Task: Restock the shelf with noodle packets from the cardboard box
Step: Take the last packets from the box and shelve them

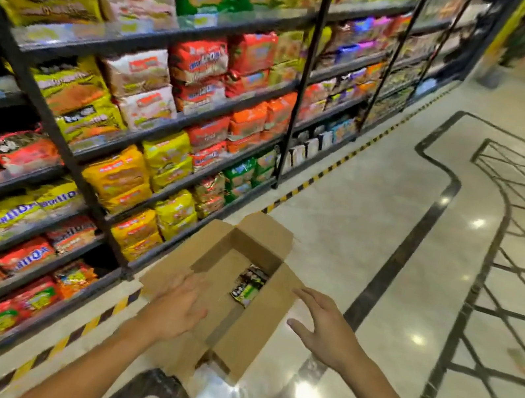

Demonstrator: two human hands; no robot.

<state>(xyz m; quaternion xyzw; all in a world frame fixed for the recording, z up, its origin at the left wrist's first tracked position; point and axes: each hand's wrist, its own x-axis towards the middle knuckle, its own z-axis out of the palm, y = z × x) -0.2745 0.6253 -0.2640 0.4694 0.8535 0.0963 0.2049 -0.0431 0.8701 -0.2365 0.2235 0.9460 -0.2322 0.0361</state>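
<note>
An open cardboard box (pixel 257 243) stands on the shiny floor beside the shelf, its flaps spread out. Inside it lies a dark noodle packet (pixel 248 285) with green and white print. My left hand (pixel 178 310) hovers over the box's left flap with its fingers straight, holding nothing. On the other side, my right hand (pixel 324 330) is spread just beyond the right flap and is empty too. The shelf (pixel 162 39) on the left carries rows of noodle packets in yellow, red, orange, white and green.
The dark metal shelving runs along the left into the distance, with a yellow-and-black striped strip (pixel 324 174) at its foot. Polished marble floor (pixel 372 217) with black inlay lines spreads to the right. A dark gap (pixel 101 258) shows on a low shelf near the box.
</note>
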